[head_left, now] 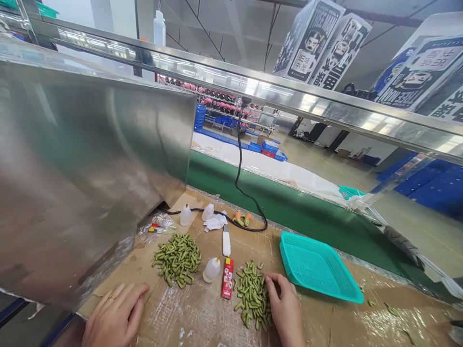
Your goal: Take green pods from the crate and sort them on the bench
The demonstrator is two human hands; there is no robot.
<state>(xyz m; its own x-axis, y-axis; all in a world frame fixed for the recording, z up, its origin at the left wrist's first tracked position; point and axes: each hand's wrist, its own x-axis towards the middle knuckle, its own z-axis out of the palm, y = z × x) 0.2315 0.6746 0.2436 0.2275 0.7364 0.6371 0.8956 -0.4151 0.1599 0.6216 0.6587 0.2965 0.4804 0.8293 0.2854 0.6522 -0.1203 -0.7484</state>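
Note:
My left hand (114, 315) lies flat and open on the cardboard-covered bench at the lower left, a ring on one finger, holding nothing. My right hand (285, 306) rests beside the right-hand pile of small green pod-shaped pieces (251, 299), fingers curled into the pile's edge; whether they hold a piece is hidden. A second, larger pile of green pieces (178, 260) lies further left. Between the piles stand a small white squeeze bottle (211, 270) and a red glue tube (227, 278).
A teal plastic basket (318, 270) sits right of my right hand. A big stainless steel housing (83, 164) fills the left. Two more white bottles (185, 215), a white cloth (215, 222), orange-green pieces (241, 219) and a black cable (238, 144) lie behind; a green conveyor belt (289, 205) runs beyond.

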